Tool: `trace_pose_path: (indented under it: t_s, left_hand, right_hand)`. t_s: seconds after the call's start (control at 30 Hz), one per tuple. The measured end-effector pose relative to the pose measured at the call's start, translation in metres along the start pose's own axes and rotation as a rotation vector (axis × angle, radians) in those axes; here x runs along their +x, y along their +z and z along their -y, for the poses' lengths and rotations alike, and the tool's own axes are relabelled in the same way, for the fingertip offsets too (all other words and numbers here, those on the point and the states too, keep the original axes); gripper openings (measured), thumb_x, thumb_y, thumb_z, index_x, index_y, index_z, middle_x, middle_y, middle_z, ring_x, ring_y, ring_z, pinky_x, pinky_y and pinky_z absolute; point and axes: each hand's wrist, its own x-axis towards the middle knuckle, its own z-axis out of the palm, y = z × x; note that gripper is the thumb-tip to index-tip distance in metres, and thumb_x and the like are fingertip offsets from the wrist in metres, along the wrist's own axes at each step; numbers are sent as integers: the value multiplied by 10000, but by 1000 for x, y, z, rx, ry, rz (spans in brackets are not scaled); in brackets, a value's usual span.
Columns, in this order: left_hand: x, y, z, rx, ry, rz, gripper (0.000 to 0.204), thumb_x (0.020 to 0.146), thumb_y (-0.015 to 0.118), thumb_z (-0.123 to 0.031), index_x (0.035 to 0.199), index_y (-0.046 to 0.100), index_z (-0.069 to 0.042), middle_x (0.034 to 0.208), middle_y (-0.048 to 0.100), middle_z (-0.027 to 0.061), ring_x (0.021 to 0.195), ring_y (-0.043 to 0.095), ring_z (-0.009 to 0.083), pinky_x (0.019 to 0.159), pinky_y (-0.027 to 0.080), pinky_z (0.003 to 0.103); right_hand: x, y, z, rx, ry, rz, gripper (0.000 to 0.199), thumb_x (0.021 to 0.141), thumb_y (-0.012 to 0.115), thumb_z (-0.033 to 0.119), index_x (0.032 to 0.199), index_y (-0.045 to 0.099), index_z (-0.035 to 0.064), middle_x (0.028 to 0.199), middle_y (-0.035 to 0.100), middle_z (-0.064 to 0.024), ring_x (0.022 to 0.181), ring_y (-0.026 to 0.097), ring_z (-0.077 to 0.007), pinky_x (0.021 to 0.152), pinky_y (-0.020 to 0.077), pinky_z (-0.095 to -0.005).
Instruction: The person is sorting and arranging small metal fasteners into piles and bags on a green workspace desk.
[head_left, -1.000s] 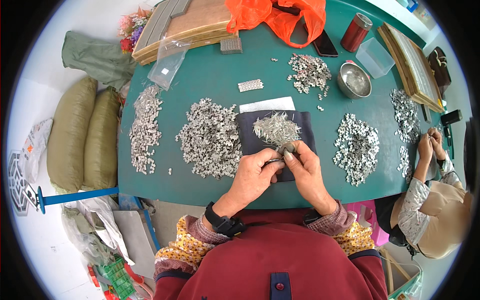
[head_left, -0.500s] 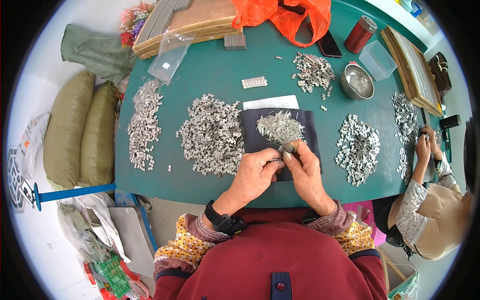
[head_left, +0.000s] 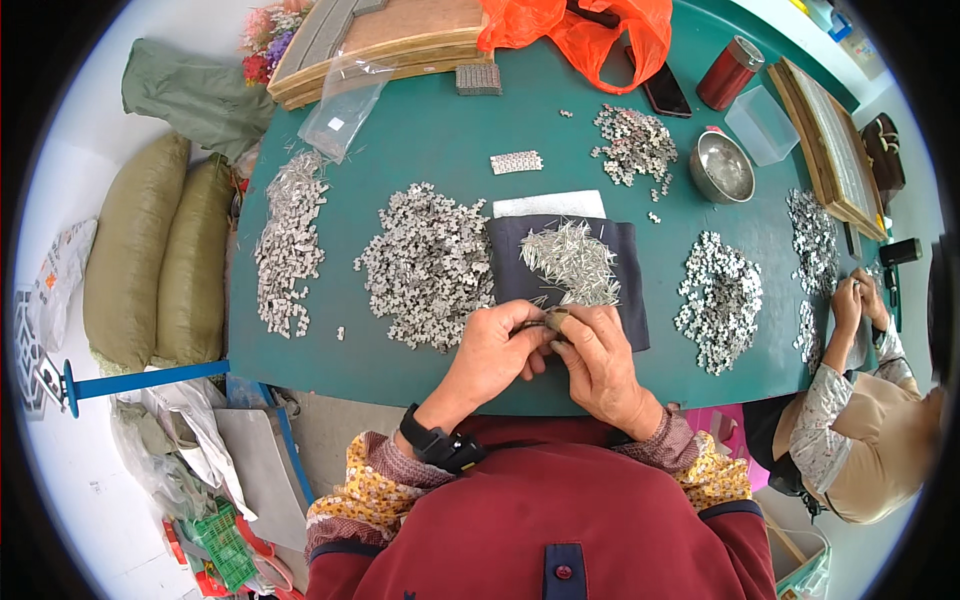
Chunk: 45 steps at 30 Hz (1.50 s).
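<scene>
My left hand point(head_left: 487, 352) and my right hand point(head_left: 604, 368) meet at the near edge of a dark cloth point(head_left: 627, 290), fingertips pinched together. Between them is a small dark piece, mostly covered by the fingers, whose kind I cannot make out. Just beyond my fingertips, a heap of thin silvery pins point(head_left: 570, 258) lies on the cloth. A white pad point(head_left: 550, 205) shows behind the cloth. To the left spreads a large pile of small grey metal links point(head_left: 425, 268); another pile of links point(head_left: 718, 302) lies to the right. A short assembled strip of links point(head_left: 517, 162) rests farther back.
More links point(head_left: 290, 245) lie at the far left, others point(head_left: 635, 145) at the back right near a metal bowl point(head_left: 722, 167). A clear plastic box point(head_left: 763, 125), red flask point(head_left: 729, 73), phone point(head_left: 666, 92) and orange bag point(head_left: 620, 40) stand behind. Another person's hands point(head_left: 858, 297) work at the right.
Both hands have drawn slightly nearer to me and left, staying pinched together; more of the pin heap shows. The whole view has shifted slightly.
</scene>
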Motion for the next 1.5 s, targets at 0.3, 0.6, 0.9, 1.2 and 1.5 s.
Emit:
trace_pose_path:
  t_s: [0.3,0.6,0.9,1.2,1.5]
  left_hand:
    - [-7,-21,3,-42,-74,22,102,942,627,-51,954,677,37,748,677,89,590,656,124,484,521,236]
    - [-13,-42,16,-84,-68,-73,108,936,635,-58,960,687,34,751,673,83,584,646,117,478,509,229]
    - [-16,-45,13,-76,-76,-82,106,938,631,-55,969,687,30,758,668,70,594,642,104,493,510,219]
    - [-5,-19,-1,-52,-14,-57,98,942,627,-51,970,688,20,771,673,56,616,640,96,509,512,219]
    - [1,11,-11,115,30,-29,101,940,621,-46,986,687,16,726,655,34,615,626,79,523,511,220]
  right_hand:
    - [15,1,-14,5,61,18,272,813,679,6,1081,664,50,1013,626,-109,936,584,-285,834,438,-397]
    - [56,10,-38,-298,-118,242,108,779,669,29,850,593,57,806,513,-80,790,520,-256,752,368,-383]
    - [67,7,-32,-479,-123,375,141,781,639,25,898,564,51,847,538,-100,831,536,-275,763,368,-397]
    - [45,-4,-13,257,418,181,79,954,565,41,1017,535,3,867,602,-163,692,614,-288,602,481,-370]
    - [23,0,-10,483,374,23,92,977,532,44,1054,540,-6,933,614,-131,764,639,-228,690,516,-340]
